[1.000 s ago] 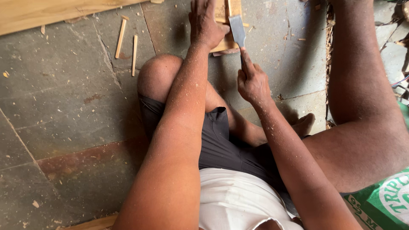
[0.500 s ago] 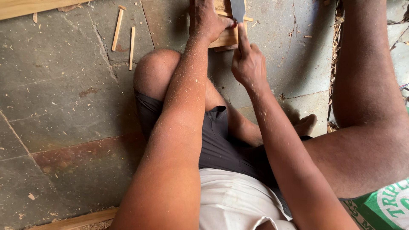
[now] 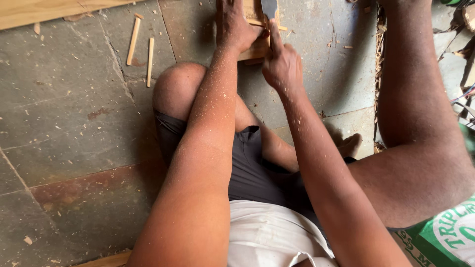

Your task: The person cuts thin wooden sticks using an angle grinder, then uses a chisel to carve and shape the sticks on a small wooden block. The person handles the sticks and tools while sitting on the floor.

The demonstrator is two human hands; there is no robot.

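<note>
I sit on a stone floor with my knees bent. My left hand (image 3: 236, 27) presses down on a small wooden block (image 3: 256, 47) at the top of the view. My right hand (image 3: 282, 64) is closed around the handle of a metal blade (image 3: 269, 7), whose flat grey blade points away from me over the block. A thin wooden strip (image 3: 260, 22) lies on the block beside the blade. The upper part of block and blade is cut off by the frame edge.
Two thin wooden sticks (image 3: 133, 39) lie on the floor to the left. A pale wooden plank (image 3: 49, 12) runs along the top left. Wood chips are scattered about. A green and white sack (image 3: 445, 237) sits at lower right, and debris (image 3: 460, 49) lies far right.
My right hand with the blade has moved forward, up to the block, and the view has shifted so the block sits higher in frame. My left hand stays on the block.
</note>
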